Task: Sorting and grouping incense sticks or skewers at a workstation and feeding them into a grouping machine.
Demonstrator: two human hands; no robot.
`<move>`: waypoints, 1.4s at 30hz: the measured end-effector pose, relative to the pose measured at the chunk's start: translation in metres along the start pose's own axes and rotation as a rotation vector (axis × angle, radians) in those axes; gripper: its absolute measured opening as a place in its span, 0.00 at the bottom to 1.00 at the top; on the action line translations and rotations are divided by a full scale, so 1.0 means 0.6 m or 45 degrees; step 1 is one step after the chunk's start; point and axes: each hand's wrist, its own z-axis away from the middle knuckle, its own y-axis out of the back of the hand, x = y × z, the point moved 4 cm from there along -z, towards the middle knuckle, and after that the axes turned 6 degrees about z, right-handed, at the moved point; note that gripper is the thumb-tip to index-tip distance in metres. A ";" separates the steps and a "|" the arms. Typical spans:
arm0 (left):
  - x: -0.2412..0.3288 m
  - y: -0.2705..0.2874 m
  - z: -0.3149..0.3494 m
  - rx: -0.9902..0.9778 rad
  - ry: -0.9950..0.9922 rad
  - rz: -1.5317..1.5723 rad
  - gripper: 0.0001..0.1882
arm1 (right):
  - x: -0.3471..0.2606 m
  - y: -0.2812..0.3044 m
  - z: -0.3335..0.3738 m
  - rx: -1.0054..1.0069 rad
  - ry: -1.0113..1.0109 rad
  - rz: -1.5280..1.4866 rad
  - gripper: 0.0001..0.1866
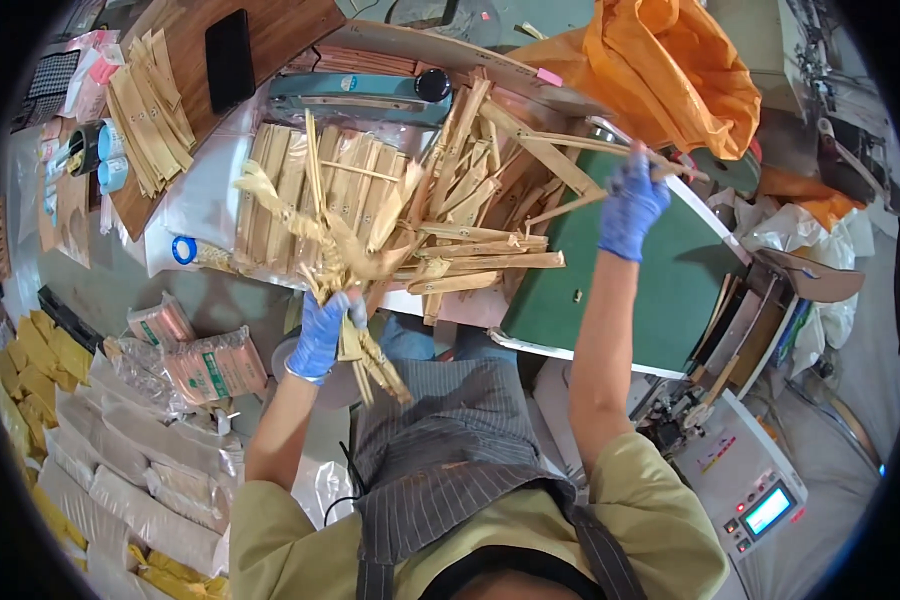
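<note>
Both my hands wear blue gloves. My left hand [322, 335] is closed around a ragged bunch of tan paper wrappers and thin sticks [342, 250], which spreads out above and below the fist. Its upper part is slightly blurred. Out to the right, my right hand [630, 210] is closed over the far part of a green conveyor belt [660, 300]. Slim pale sticks [582, 143] run across at its fingertips; their exact grip is partly hidden. Between the hands lies a loose pile of paper-wrapped sticks [470, 185], some overlapping the belt's left edge.
Wrapped sticks in rows [270, 190] lie left of the pile, below a blue-grey bar sealer [360, 97]. A phone [229, 60] rests on a brown table. An orange sack [670, 70] stands far right. Bagged packs [215, 365] sit left; a lit control panel [767, 510] is lower right.
</note>
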 end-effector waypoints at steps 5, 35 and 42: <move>0.019 -0.089 -0.030 0.098 0.094 0.113 0.14 | -0.082 0.076 0.024 -0.089 -0.036 -0.048 0.09; 0.021 -0.170 -0.005 0.051 -0.108 -0.026 0.10 | -0.019 0.044 0.172 -0.549 -0.529 -0.033 0.16; 0.056 -0.115 -0.020 0.398 -0.369 0.020 0.07 | 0.010 0.051 0.163 -0.479 -0.664 0.078 0.17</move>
